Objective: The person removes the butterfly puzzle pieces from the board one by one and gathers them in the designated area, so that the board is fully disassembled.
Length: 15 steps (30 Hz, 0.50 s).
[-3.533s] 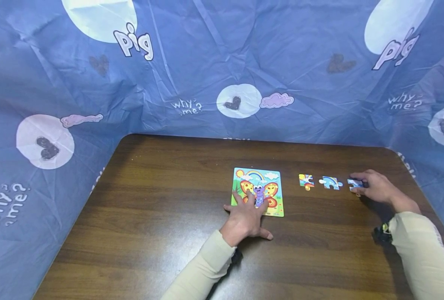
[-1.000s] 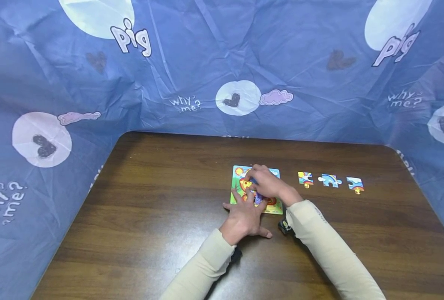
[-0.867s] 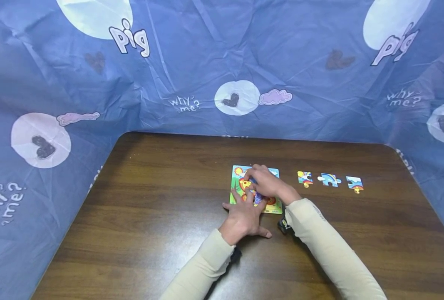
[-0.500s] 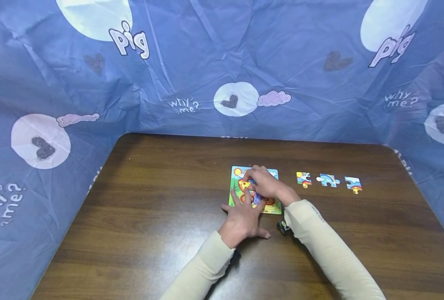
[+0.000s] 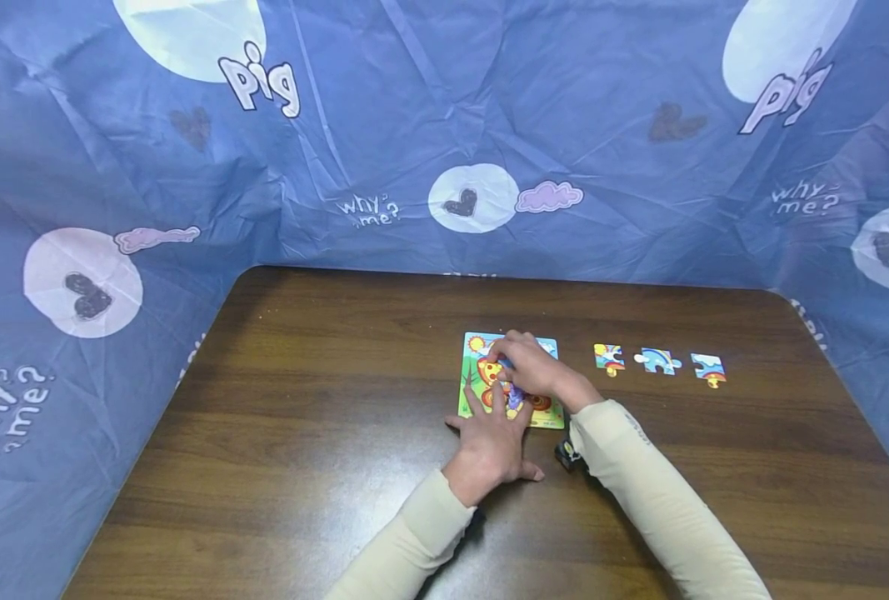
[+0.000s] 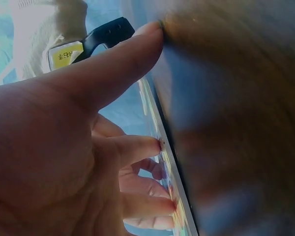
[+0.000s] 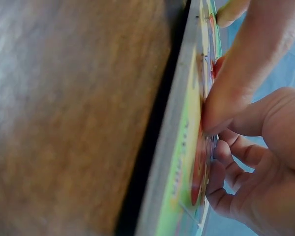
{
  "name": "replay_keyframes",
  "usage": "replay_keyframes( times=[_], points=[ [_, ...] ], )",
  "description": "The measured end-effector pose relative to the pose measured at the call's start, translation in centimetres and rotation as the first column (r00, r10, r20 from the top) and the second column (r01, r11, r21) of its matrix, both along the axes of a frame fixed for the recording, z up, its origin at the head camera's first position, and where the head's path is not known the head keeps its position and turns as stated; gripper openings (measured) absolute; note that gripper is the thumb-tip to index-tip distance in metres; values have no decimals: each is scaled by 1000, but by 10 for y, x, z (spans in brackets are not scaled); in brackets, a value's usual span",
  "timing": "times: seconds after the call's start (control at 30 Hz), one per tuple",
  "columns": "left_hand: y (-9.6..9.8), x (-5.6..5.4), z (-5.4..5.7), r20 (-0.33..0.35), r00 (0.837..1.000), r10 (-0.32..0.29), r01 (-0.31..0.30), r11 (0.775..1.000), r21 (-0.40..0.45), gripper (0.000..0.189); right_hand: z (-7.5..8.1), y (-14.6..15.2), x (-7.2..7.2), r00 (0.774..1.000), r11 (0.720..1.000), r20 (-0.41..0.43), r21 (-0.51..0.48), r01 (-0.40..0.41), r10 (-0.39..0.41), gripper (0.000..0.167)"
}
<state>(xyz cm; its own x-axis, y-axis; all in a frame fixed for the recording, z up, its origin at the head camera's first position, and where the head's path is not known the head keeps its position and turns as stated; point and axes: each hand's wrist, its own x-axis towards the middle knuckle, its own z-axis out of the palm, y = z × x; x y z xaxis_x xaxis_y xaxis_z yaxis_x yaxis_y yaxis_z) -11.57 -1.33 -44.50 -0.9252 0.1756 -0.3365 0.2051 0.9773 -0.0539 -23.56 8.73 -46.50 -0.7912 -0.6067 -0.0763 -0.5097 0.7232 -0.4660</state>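
A square butterfly jigsaw board (image 5: 547, 421) lies on the table. My left hand (image 5: 489, 446) rests at its near side, fingers spread over the lower part of the picture. The left thumb is off the board in the left wrist view. At the board's middle, my right hand (image 5: 534, 367) has its fingertips down, seemingly pinching a puzzle piece that the fingers mostly hide. In the right wrist view the right fingers (image 7: 221, 191) are curled against the board's surface, beside a left finger (image 7: 231, 93) pressing there.
Right of the board lie three loose puzzle pieces in a row: one with a sun (image 5: 609, 358), one with a rainbow (image 5: 657, 361) and one with a cloud (image 5: 708, 369). A brown wooden table (image 5: 324, 383) carries everything. Blue printed cloth (image 5: 384, 133) hangs behind and at the sides.
My right hand has let go of the cloud piece and come left onto the board, where it has stayed for the last second. The left hand has just shifted slightly.
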Motion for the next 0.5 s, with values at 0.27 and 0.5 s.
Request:
replay_keyframes(
  times=[0.27,0.5],
  points=[
    [-1,1,0,-6,1000,1,-1,1000,11,101,-2,-1,-2,1000,1000,3,-14,4,-4,20],
    [-1,0,0,-8,1000,-17,17,1000,19,99,-3,-3,-3,1000,1000,-22,-4,3,-3,18]
  ],
)
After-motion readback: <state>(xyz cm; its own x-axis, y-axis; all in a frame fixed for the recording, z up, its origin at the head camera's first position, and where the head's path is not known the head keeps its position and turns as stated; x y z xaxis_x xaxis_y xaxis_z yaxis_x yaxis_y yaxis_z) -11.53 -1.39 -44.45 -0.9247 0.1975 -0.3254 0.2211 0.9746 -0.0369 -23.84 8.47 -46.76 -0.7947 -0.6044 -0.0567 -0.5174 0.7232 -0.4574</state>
